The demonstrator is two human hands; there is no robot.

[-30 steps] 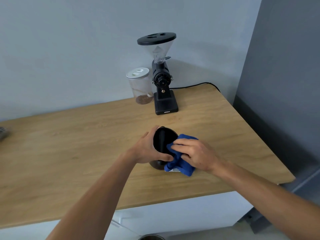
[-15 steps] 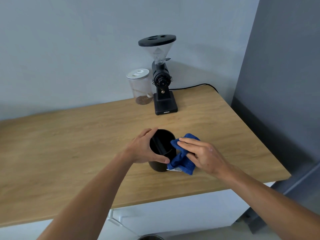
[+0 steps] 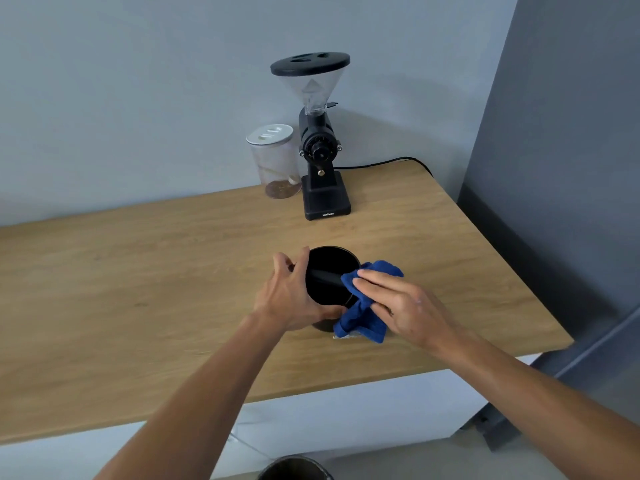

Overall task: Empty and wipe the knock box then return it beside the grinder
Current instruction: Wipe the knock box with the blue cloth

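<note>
Left hand [image 3: 289, 295] grips knock box [image 3: 330, 271] (grinder [image 3: 320, 147] behind) — unobstructed.

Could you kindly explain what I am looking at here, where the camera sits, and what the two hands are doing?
There is no machine: the camera is worn on a person's head, looking down at their own bare hands. The left hand steadies a black knock box standing on the wooden countertop. The right hand presses a blue cloth against its rim and side, wiping it. By the wall stand a black coffee grinder with a clear hopper and, beside it, a clear jar with a white lid.
</note>
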